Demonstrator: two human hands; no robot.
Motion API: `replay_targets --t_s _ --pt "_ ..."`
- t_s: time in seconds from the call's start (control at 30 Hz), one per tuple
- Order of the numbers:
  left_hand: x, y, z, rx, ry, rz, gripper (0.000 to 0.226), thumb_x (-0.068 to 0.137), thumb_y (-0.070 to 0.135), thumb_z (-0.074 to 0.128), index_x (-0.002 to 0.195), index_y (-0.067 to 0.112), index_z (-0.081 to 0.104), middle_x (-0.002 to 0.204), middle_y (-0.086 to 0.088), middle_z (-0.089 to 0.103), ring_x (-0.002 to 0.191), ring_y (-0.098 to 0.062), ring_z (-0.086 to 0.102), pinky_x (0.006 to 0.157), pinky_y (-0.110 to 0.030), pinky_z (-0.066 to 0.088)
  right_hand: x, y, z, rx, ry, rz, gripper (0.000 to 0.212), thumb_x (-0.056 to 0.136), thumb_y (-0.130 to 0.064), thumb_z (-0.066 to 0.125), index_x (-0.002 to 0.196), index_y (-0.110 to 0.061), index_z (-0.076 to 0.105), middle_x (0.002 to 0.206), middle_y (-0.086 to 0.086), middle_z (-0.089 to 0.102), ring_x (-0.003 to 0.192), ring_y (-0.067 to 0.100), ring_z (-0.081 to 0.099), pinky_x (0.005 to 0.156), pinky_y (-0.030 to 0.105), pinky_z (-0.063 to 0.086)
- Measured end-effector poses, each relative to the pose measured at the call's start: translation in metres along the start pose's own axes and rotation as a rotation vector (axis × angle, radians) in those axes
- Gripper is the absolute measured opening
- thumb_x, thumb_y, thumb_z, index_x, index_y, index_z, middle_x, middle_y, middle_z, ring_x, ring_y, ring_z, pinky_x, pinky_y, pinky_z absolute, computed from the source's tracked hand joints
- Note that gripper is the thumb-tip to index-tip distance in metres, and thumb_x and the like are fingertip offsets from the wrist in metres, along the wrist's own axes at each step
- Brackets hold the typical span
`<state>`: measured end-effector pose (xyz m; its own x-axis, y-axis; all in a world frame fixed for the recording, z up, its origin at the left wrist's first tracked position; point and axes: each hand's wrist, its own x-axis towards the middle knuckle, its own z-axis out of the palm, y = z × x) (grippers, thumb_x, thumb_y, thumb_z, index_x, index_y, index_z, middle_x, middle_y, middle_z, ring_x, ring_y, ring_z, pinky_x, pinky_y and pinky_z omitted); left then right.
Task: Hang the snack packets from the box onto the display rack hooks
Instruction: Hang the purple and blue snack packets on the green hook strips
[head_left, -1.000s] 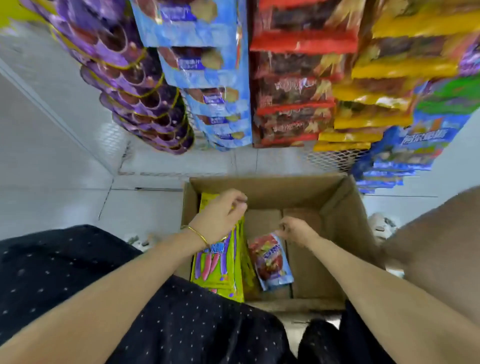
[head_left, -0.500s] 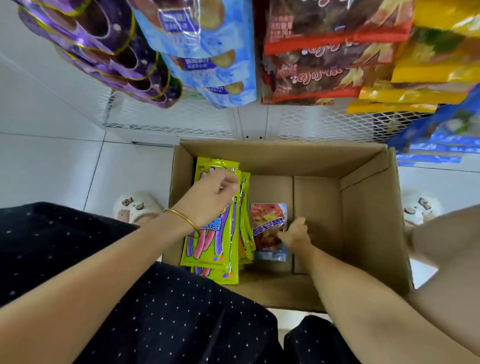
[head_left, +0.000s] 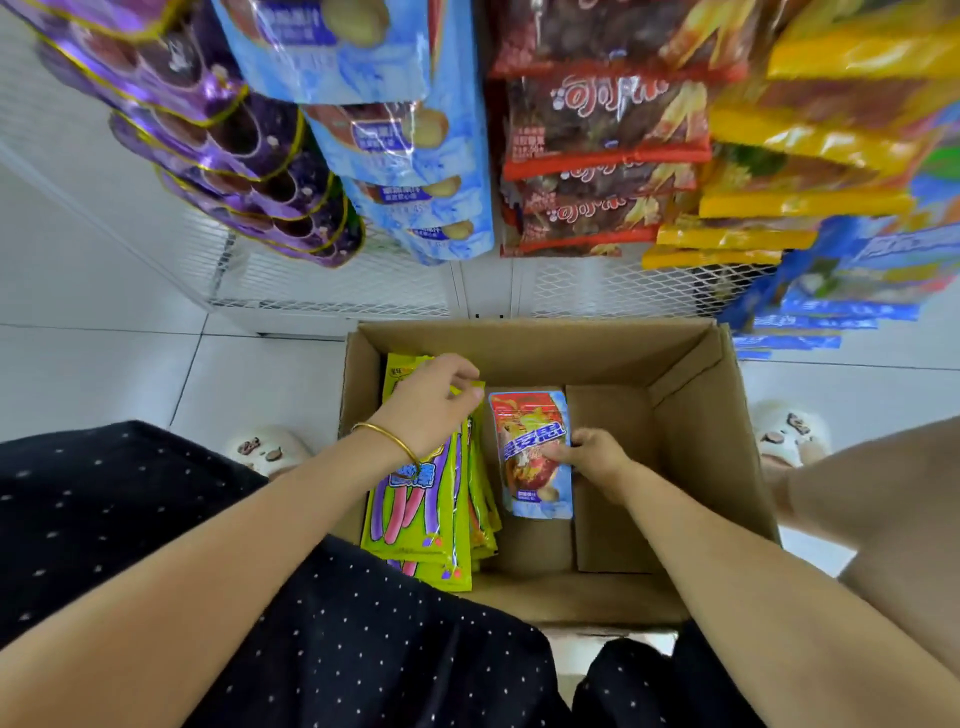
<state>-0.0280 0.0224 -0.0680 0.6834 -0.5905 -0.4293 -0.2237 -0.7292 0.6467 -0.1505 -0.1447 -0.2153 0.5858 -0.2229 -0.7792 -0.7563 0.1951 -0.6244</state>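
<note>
An open cardboard box (head_left: 691, 415) stands on the floor in front of me. A stack of yellow-green snack packets (head_left: 415, 514) leans along its left side. My left hand (head_left: 431, 400), with a gold bangle, grips the top of that stack with curled fingers. A red and blue snack packet (head_left: 524, 431) lies flat on the box floor beside the stack. My right hand (head_left: 592, 457) pinches its right edge. Above hangs the white mesh display rack (head_left: 332, 280), with rows of packets on its hooks.
Purple packets (head_left: 234, 145), light blue packets (head_left: 410, 156), red packets (head_left: 597, 156), yellow packets (head_left: 789, 166) and blue packets (head_left: 831, 291) hang low over the box. White slippers (head_left: 265, 447) sit either side on the white tile floor. My dark dotted lap fills the foreground.
My view has moved closer to the box. My right hand has turned the red and blue packet flat and face up. My left hand stays on the yellow-green stack.
</note>
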Motion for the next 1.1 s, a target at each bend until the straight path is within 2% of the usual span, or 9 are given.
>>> replay_targets --t_s 0.13,0.2,0.27,0.37,0.6,0.73,0.87,1.03,1.1 --pt "-0.001 0.018 -0.004 0.03 0.09 0.074 0.058 0.086 0.02 0.064 0.137 0.009 0.039 0.135 -0.012 0.044 0.123 -0.024 0.047 0.104 -0.039 0.038 -0.057 -0.063 -0.02 0.027 -0.181 -0.225 0.018 0.084 -0.01 0.067 0.098 0.001 0.068 0.096 0.013 0.072 0.084 0.022 0.068 0.076 0.028 0.057" --pt "-0.003 0.031 -0.012 -0.045 0.135 0.132 0.048 0.084 0.018 0.065 0.129 0.01 0.05 0.125 -0.01 0.056 0.116 -0.023 0.054 0.099 -0.033 0.042 -0.086 -0.089 -0.028 -0.025 -0.194 -0.318 0.013 0.085 -0.01 0.066 0.095 -0.003 0.07 0.096 0.01 0.072 0.083 0.017 0.069 0.077 0.026 0.056" --pt "-0.01 0.046 -0.026 -0.036 0.209 0.215 0.026 0.086 0.017 0.063 0.11 0.007 0.064 0.098 -0.007 0.064 0.096 -0.022 0.06 0.079 -0.021 0.041 -0.114 -0.11 -0.035 -0.072 -0.183 -0.406 0.014 0.085 -0.01 0.066 0.097 -0.005 0.07 0.101 0.009 0.072 0.089 0.017 0.069 0.081 0.025 0.055" --pt "-0.03 0.075 -0.051 -0.049 0.278 0.338 0.014 0.089 0.018 0.06 0.094 0.007 0.067 0.072 0.005 0.055 0.07 -0.01 0.052 0.06 -0.013 0.035 -0.162 -0.14 -0.041 -0.104 -0.1 -0.576 0.013 0.088 -0.011 0.063 0.099 -0.012 0.069 0.099 -0.002 0.072 0.09 0.009 0.068 0.077 0.02 0.055" --pt "-0.097 0.154 -0.127 0.008 0.341 0.583 0.007 0.087 0.014 0.061 0.083 0.016 0.066 0.066 0.017 0.05 0.057 0.007 0.048 0.06 -0.006 0.035 -0.263 -0.21 -0.022 -0.103 0.263 -1.178 0.012 0.092 -0.008 0.056 0.092 -0.019 0.061 0.078 -0.01 0.063 0.07 0.001 0.06 0.065 0.019 0.048" --pt "-0.137 0.203 -0.188 0.037 0.376 0.685 0.013 0.087 0.016 0.061 0.076 0.023 0.064 0.072 0.006 0.059 0.06 0.005 0.052 0.065 -0.015 0.043 -0.315 -0.263 -0.011 -0.108 0.43 -1.492 0.046 0.088 -0.007 0.061 0.116 -0.042 0.048 0.073 0.009 0.054 0.064 0.021 0.055 0.06 0.031 0.046" --pt "-0.164 0.249 -0.258 -0.093 0.534 0.756 0.01 0.09 0.021 0.058 0.087 0.017 0.067 0.084 -0.005 0.067 0.068 -0.003 0.058 0.053 -0.014 0.05 -0.365 -0.322 -0.008 -0.103 0.474 -1.715 0.04 0.085 -0.006 0.06 0.097 -0.042 0.05 0.084 0.007 0.055 0.071 0.028 0.054 0.064 0.034 0.045" --pt "-0.168 0.298 -0.351 -0.129 0.997 0.853 0.021 0.074 0.035 0.052 0.087 0.022 0.062 0.084 -0.007 0.065 0.078 -0.021 0.061 0.078 -0.042 0.053 -0.405 -0.406 -0.001 -0.161 0.558 -1.837 0.035 0.082 0.003 0.055 0.077 -0.032 0.058 0.076 -0.019 0.059 0.073 -0.003 0.057 0.069 0.008 0.041" --pt "-0.161 0.313 -0.38 -0.177 1.032 0.825 0.022 0.074 0.037 0.05 0.085 0.021 0.06 0.086 -0.008 0.062 0.082 -0.023 0.06 0.085 -0.048 0.052 -0.415 -0.439 0.006 -0.149 0.532 -1.855 0.028 0.083 0.009 0.054 0.081 -0.018 0.063 0.073 -0.021 0.056 0.069 -0.011 0.055 0.067 0.004 0.038"
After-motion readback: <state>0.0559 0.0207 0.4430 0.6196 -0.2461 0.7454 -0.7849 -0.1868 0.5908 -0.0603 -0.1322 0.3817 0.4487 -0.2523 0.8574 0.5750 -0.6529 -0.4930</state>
